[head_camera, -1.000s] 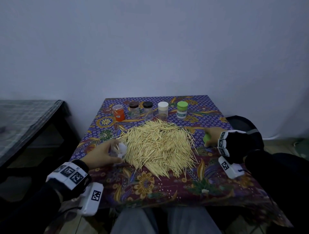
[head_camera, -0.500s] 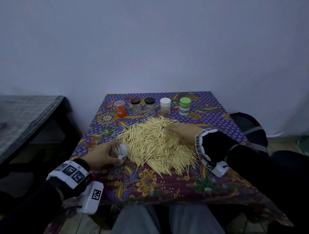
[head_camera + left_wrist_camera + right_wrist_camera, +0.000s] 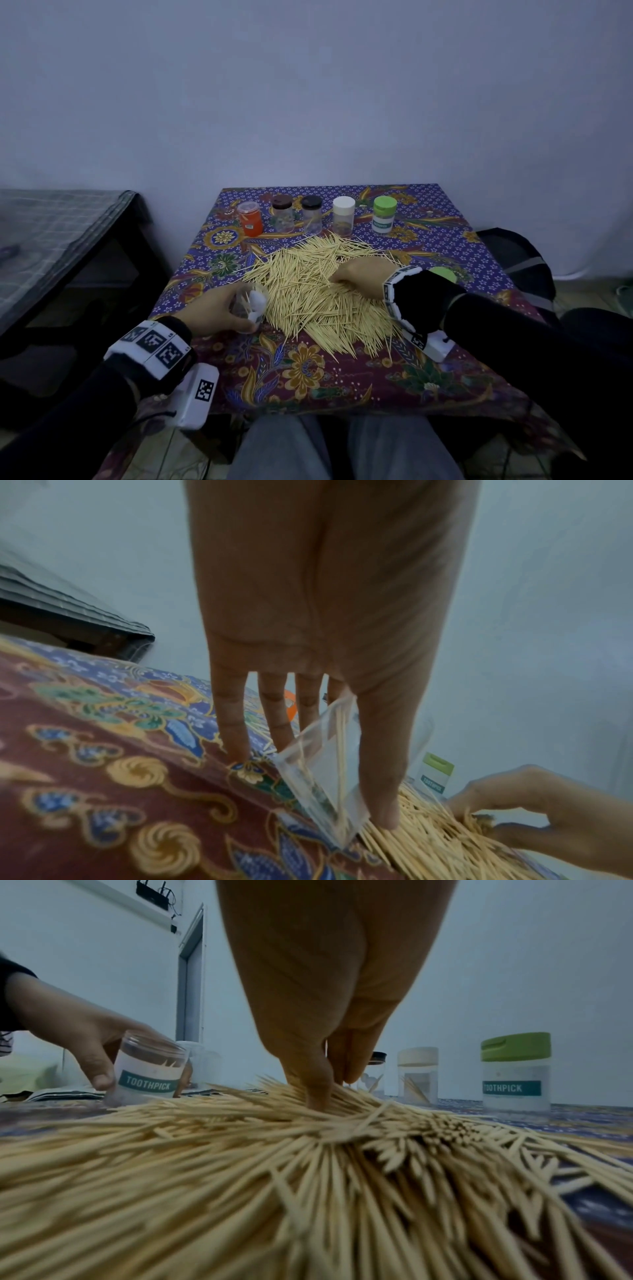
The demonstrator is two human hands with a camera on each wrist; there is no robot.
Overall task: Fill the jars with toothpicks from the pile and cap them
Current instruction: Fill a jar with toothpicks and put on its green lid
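Head view: a seated person leans over a small table covered with a purple floral cloth. A broad pile of toothpicks fills the middle of it. The left hand is wrapped around an open clear jar labelled TOOTHPICK, thumb on one side and fingers on the other; the jar stands tilted at the pile's left edge, touching it, with a few toothpicks already inside. The right hand lies on the right part of the pile, its fingertips drawn together and dug into the sticks, pinching some of them. A loose green lid lies on the cloth just behind the right wrist. Along the far edge stands a row of five small jars: an orange jar with a clear lid, two clear ones with dark lids, a white-capped jar, and a green-capped jar with a TOOTHPICK label. A dark bench stands to the left, a dark bag on the floor to the right
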